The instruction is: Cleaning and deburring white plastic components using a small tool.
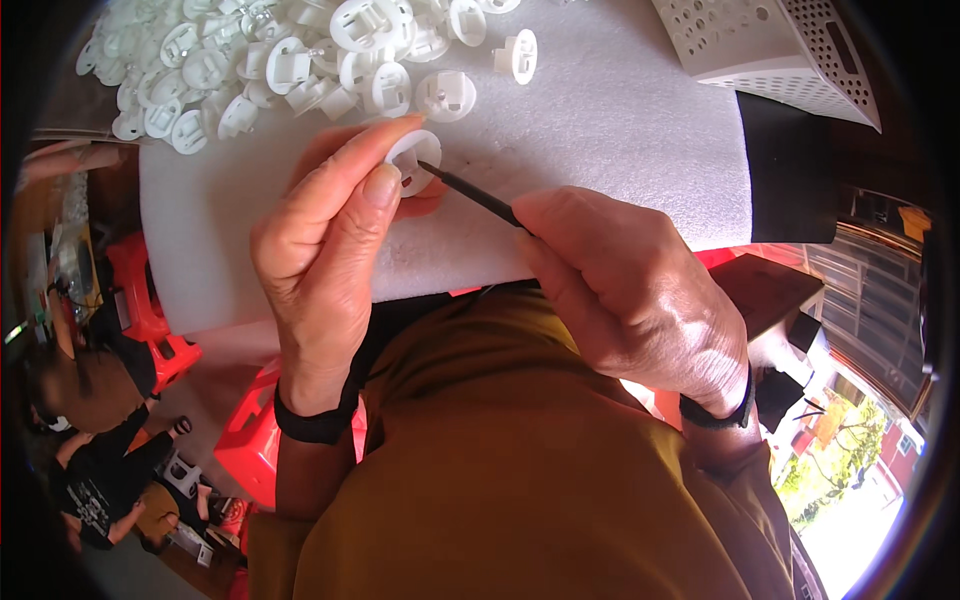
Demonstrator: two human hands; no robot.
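Between the thumb and fingers of my left hand [322, 235] is a small round white plastic part [430, 150], held up over the table with its recessed side toward me. My right hand [635, 290] grips a slim dark pointed tool [475, 192]. The tool's tip meets the inside of the part, near its middle. How the right fingers wrap the handle is partly hidden behind the hand. Just beyond my left fingertips, more white round parts [388, 90] of the same kind lie at the near edge of a large heap.
White foam sheet [630, 130] covers the table. The heap of white parts [205, 68] fills its far left. A perforated white plastic basket [745, 45] stands at the far right. Red stools [250, 445] are at lower left, and other people [95, 400] sit further left.
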